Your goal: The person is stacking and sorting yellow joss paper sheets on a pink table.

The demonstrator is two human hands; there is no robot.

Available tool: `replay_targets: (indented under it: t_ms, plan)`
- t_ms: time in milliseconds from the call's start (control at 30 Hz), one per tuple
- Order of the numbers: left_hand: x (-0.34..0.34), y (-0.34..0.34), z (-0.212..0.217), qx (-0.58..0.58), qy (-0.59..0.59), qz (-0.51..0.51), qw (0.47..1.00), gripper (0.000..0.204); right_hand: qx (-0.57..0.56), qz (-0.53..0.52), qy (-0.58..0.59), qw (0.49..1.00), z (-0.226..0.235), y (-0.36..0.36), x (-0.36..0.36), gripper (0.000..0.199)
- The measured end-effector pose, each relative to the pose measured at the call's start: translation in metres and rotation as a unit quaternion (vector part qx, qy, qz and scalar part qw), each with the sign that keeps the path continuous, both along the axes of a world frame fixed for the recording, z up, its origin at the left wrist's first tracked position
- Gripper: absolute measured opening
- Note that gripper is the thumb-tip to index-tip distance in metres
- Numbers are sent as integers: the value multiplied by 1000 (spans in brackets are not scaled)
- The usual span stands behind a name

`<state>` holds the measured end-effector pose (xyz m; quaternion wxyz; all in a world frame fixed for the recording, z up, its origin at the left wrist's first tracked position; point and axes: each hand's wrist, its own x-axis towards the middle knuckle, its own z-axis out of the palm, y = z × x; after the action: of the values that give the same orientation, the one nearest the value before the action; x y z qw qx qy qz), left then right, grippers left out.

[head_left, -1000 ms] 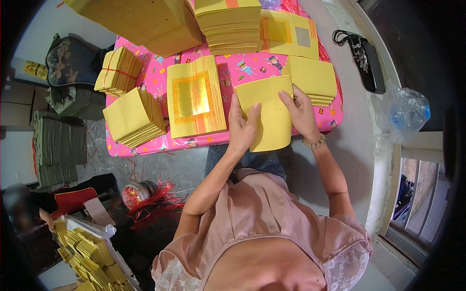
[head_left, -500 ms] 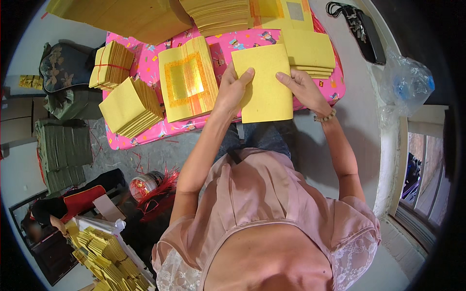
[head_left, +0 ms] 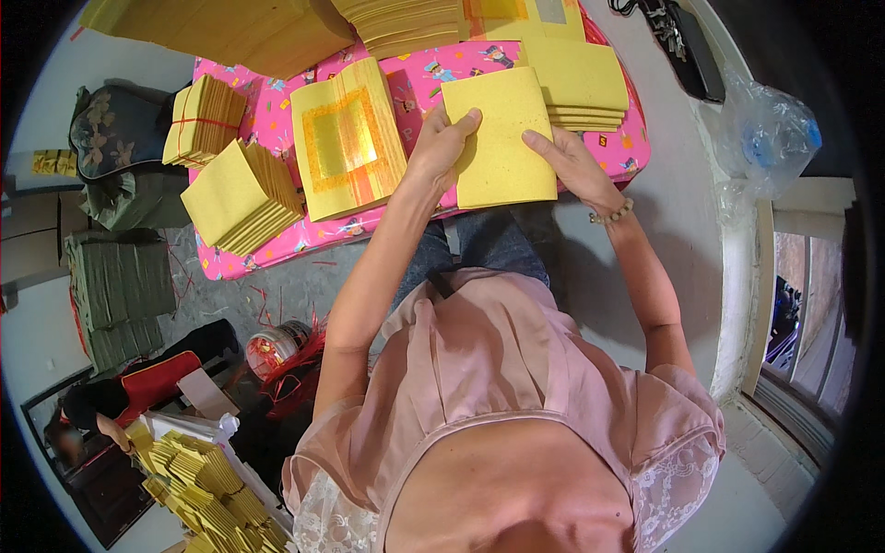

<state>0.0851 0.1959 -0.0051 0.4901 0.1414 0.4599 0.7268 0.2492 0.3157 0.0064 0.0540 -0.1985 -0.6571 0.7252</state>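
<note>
A folded yellow paper (head_left: 505, 138) is held up in front of me, over the near edge of a pink-covered table (head_left: 267, 256). My left hand (head_left: 442, 146) grips its left edge, thumb on top and fingers hidden behind. On the opposite edge, my right hand (head_left: 579, 168) pinches it the same way. Just beyond my right hand lies a pile of folded yellow papers (head_left: 581, 78). To the left of my left hand is a thick stack of yellow paper with a gold foil square (head_left: 348, 138).
Farther left are a fanned stack of folded papers (head_left: 230, 198) and a bundle tied with red string (head_left: 205, 120). Larger paper stacks (head_left: 406, 28) line the table's back. At lower left, another person (head_left: 138, 387) reaches toward a container heaped with yellow paper (head_left: 198, 479).
Both hands keep their grip on the folded paper. It has shifted slightly away from me and its face looks a little more tilted. The whole view has moved slightly.
</note>
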Motion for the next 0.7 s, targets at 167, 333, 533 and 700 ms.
replay_targets:
  t_ms: [167,333,533,700]
  plan:
    - [3,5,1,-12,-14,1,1000,31,14,-21,2,1000,-11,1,3,41]
    - [10,8,-2,4,76,34,997,33,9,-35,36,999,-10,-2,4,38]
    - [9,7,9,9,220,132,967,38,8,-1,-100,995,-10,9,14,36]
    - [11,7,10,18,218,130,967,41,16,-3,-66,998,-1,4,21,32]
